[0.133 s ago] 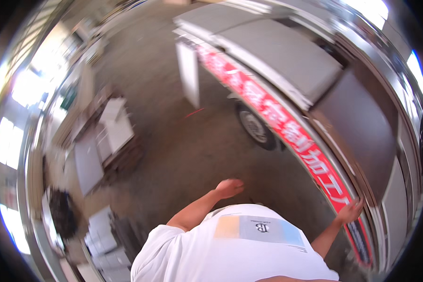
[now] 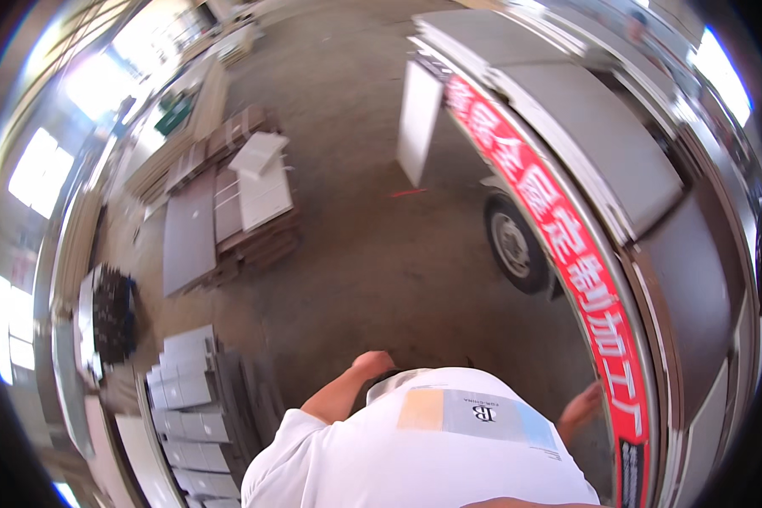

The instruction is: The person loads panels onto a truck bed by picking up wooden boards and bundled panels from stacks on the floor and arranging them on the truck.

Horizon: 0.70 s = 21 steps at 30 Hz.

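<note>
From the head camera, looking straight down, the person's white T-shirt (image 2: 415,457) fills the near edge of the scene, a pale printed panel across its chest. The left hand (image 2: 372,362) sits just above the shirt's collar line, forearm bent up from the lower left; it looks loosely curled and holds nothing, with bare concrete floor (image 2: 356,254) beneath it. The right hand (image 2: 582,405) reaches out to the right, fingers spread and released, just beside the lower edge of the red banner (image 2: 567,254) that runs along the side of a truck (image 2: 618,169). Whether the fingertips actually touch the banner I cannot tell; they are very close to it.

The truck's grey flatbed carries broad grey panels (image 2: 567,110), and one black wheel (image 2: 512,244) shows under the banner, well beyond the right hand. A white board (image 2: 418,123) stands upright against the truck's far end.

Across the floor to the left, a stack of grey and white boards (image 2: 229,212) rests on a low pallet in the middle distance. Nearer, at the lower left, more pale boards (image 2: 186,398) lie in overlapping piles. Bright windows (image 2: 38,173) glare along the far left wall.
</note>
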Available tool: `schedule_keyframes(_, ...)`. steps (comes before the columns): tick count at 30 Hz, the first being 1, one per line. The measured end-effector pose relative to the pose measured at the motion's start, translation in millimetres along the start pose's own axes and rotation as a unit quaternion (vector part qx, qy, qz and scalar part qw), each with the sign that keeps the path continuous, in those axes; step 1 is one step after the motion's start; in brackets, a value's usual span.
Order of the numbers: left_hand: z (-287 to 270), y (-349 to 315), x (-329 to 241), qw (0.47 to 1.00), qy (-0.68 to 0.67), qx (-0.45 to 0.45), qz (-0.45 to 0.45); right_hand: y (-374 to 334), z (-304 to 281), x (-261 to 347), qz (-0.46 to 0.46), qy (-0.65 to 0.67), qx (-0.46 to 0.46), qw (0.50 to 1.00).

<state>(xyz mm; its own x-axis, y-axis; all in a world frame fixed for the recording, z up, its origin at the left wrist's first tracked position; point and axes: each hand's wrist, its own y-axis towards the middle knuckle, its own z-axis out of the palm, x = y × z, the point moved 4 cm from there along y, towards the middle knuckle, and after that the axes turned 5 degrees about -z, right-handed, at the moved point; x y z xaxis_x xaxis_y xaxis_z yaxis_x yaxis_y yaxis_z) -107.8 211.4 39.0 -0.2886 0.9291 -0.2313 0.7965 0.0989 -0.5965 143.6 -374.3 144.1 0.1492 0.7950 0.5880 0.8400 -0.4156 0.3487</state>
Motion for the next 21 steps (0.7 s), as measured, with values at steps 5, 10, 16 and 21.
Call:
schedule_keyframes(5,98.7,-193.8,190.0,0.873,-0.297,-0.015,-0.386,-212.5,168.5,89.7,-0.085,0.018,0.639,0.764)
schedule_keyframes(10,113.8,-216.5,284.7,0.704,-0.510,-0.196,-0.455,-267.6,217.4,228.9,-0.182,0.060,0.718,0.669)
schedule_keyframes(16,169.3,-213.6,301.7,0.587,-0.630,-0.206,-0.464,-309.4,310.4,357.5,-0.194,0.030,0.741,0.642)
schedule_keyframes(21,146.4,-184.5,311.8,0.593,-0.667,-0.158,-0.423,-353.1,433.2,443.4,-0.185,-0.005,0.782,0.595)
